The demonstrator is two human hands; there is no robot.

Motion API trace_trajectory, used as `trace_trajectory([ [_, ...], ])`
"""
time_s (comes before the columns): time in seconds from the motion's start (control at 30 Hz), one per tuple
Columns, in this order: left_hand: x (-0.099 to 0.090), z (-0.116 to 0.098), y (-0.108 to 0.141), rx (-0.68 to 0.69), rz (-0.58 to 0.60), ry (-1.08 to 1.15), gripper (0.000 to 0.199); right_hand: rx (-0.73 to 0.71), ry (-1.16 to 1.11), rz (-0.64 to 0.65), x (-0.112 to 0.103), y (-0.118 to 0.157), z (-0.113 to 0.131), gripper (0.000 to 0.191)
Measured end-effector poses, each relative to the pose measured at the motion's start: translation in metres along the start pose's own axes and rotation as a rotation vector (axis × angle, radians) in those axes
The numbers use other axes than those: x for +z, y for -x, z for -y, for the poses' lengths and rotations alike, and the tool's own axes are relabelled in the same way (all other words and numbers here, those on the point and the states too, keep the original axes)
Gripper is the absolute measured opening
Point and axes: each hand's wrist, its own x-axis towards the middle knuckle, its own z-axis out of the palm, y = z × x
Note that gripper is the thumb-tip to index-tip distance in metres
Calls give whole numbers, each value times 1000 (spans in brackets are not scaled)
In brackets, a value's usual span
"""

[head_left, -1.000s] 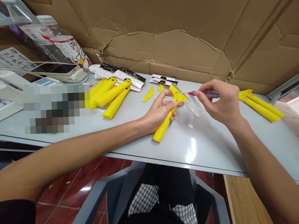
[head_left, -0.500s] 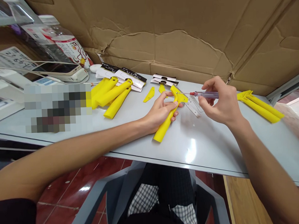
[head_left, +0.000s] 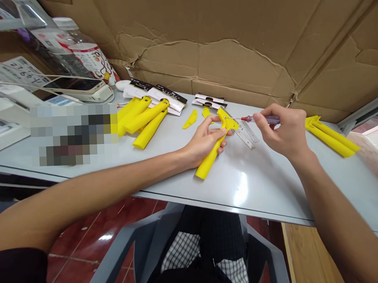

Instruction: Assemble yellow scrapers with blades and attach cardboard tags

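My left hand [head_left: 204, 143] is wrapped round the neck of a yellow plastic scraper [head_left: 206, 165], whose tube handle slants toward the table's front edge. My right hand [head_left: 284, 129] grips a screwdriver [head_left: 266, 119] with a clear purplish handle and a red collar. Its thin shaft runs left, and the tip meets a screw on the scraper's wide head. Metal strips [head_left: 245, 139] lie on the table just right of the head. Behind my left hand lie loose flat yellow plates [head_left: 190, 119], one partly hidden by my fingers.
More yellow handles [head_left: 150, 128] are piled at left beside black-and-white card packs [head_left: 168, 98]. Two yellow scrapers [head_left: 333, 136] rest at right. Smaller packs [head_left: 209, 100] lie at the back. A bottle [head_left: 91, 58] and phone [head_left: 76, 84] stand left; cardboard [head_left: 210, 61] walls the back.
My right hand has shifted its hold on the screwdriver, with thumb and fingers now closer together round the handle. The tip stays at the scraper's head, and my left hand keeps its grip.
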Motion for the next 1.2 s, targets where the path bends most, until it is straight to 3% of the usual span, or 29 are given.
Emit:
trace_trajectory([
  [0.13,0,0,-1,4,-1,-2,24,27,30,10,-1,-1,0,41],
  [0.27,0,0,-1,7,-2,-3,23,41,-44,66,-3,-1,-1,16],
  [0.37,0,0,-1,5,0,-2,24,14,-137,92,-4,-1,2,23],
  [0.5,0,0,0,5,0,0,24,-41,-139,44,-2,0,5,10],
  [0.67,0,-1,0,3,4,-1,24,-28,-62,-9,0,0,0,18],
  [0.87,1,-1,1,-6,1,-6,23,30,40,36,1,0,-5,38],
  [1.07,1,-1,1,4,8,3,24,46,-35,73,-3,-1,-2,27],
  [1.2,1,-1,1,1,2,-2,24,63,-41,125,-6,-1,-2,42],
])
